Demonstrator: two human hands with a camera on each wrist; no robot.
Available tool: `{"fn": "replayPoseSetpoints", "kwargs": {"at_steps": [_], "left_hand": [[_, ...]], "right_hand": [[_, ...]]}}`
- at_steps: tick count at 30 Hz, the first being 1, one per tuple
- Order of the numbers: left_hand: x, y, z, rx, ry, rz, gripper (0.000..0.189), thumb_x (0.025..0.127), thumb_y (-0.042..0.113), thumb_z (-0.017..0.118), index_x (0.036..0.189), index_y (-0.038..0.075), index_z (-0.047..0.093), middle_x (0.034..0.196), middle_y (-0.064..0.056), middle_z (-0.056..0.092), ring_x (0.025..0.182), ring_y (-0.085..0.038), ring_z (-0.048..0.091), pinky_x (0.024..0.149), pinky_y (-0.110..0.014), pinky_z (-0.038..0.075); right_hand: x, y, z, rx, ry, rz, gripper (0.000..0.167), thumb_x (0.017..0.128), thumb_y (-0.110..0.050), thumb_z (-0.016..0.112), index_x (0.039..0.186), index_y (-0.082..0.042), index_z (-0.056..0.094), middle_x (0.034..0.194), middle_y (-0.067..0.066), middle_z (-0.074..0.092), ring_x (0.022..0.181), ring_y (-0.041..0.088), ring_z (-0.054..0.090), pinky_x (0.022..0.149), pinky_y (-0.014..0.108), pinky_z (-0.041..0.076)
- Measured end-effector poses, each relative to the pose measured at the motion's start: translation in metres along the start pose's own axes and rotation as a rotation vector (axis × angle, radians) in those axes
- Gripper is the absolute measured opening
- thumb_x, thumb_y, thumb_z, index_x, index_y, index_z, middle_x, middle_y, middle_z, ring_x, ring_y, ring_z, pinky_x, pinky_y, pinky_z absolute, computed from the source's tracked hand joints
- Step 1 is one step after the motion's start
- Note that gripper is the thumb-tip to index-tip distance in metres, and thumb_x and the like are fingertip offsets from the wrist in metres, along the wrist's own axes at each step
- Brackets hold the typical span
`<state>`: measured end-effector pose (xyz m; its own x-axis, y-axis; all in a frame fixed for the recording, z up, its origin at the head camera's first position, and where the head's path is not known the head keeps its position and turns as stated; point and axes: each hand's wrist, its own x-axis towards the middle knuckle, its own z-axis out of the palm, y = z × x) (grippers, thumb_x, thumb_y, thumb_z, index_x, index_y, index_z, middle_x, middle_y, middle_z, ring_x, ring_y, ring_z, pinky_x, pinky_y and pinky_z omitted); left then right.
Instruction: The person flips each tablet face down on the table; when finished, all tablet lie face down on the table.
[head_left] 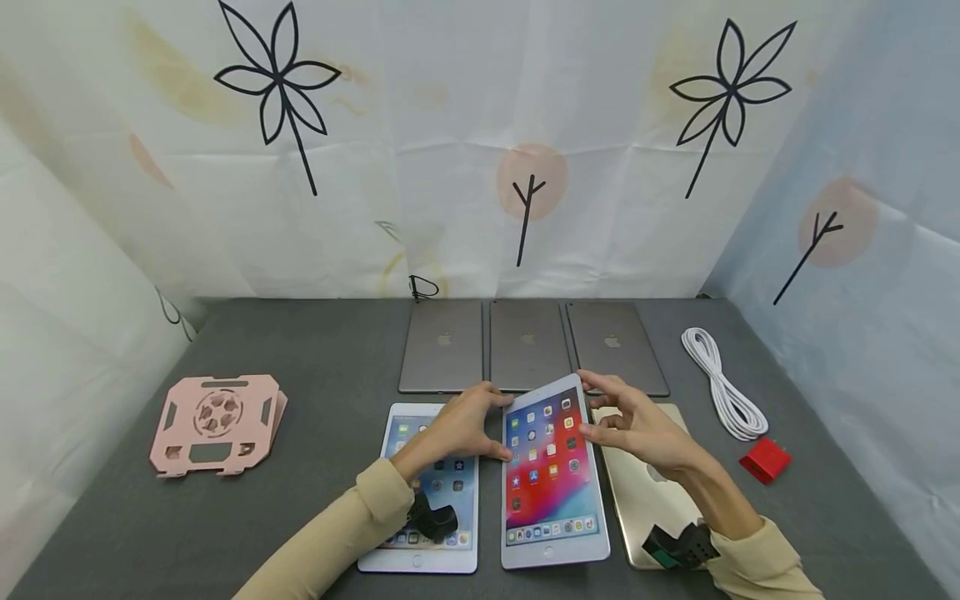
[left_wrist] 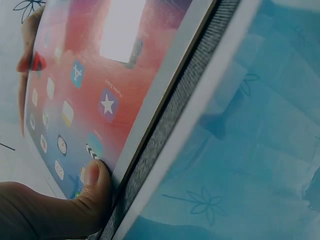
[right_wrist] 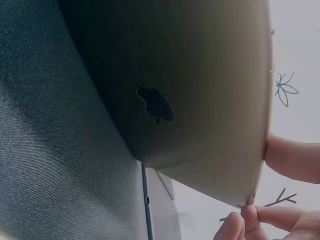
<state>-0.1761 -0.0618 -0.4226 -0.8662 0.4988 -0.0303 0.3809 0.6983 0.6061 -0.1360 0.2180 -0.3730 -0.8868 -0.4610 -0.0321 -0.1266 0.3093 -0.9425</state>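
A white-fronted tablet (head_left: 551, 467) with a lit red-and-blue screen is tilted, its upper end raised and lower end near the table. My left hand (head_left: 465, 421) grips its left side, the thumb (left_wrist: 92, 182) on the screen. At the upper right corner, my right hand (head_left: 637, 421) holds the edge between thumb and fingers. The right wrist view shows the tablet's gold back (right_wrist: 210, 100) with a dark logo. Under my left forearm lies another lit tablet (head_left: 457, 517), face up. A gold tablet (head_left: 630, 500) lies back up below my right hand, partly covered by it.
Three grey tablets (head_left: 528, 342) lie back up in a row behind. A pink stand (head_left: 217, 421) is far left. On the right are a coiled white cable (head_left: 720, 379) and a red charger block (head_left: 765, 460). Cloth walls surround the grey table (head_left: 322, 358).
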Motion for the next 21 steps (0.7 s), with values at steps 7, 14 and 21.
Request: {"fn": "replayPoseSetpoints", "kwargs": {"at_steps": [7,14,21], "left_hand": [[0.005,0.008,0.005,-0.007,-0.006,0.037,0.081,0.074,0.031,0.094,0.143,0.005,0.06,0.138,-0.016,0.059,0.116,-0.032,0.059,0.1,-0.051,0.052],[0.01,0.017,0.012,0.016,-0.014,0.054,0.082,0.075,0.031,0.093,0.144,0.005,0.058,0.141,-0.016,0.059,0.123,-0.033,0.06,0.102,-0.05,0.052],[0.016,0.023,0.018,0.01,-0.037,0.068,0.083,0.076,0.031,0.092,0.146,0.004,0.056,0.142,-0.018,0.058,0.124,-0.032,0.06,0.102,-0.049,0.052]], "right_hand": [[-0.002,-0.006,-0.003,0.006,-0.014,-0.034,0.078,0.097,-0.011,0.067,0.159,0.006,0.023,0.149,0.03,0.028,0.117,0.036,0.045,0.084,0.027,0.058],[-0.005,-0.014,-0.003,0.029,-0.02,-0.039,0.08,0.099,-0.014,0.066,0.16,0.005,0.018,0.148,0.032,0.032,0.118,0.039,0.046,0.086,0.029,0.058],[-0.005,-0.017,-0.003,0.043,-0.015,-0.034,0.081,0.099,-0.013,0.065,0.161,0.005,0.016,0.147,0.032,0.032,0.121,0.038,0.045,0.089,0.027,0.056]]}}
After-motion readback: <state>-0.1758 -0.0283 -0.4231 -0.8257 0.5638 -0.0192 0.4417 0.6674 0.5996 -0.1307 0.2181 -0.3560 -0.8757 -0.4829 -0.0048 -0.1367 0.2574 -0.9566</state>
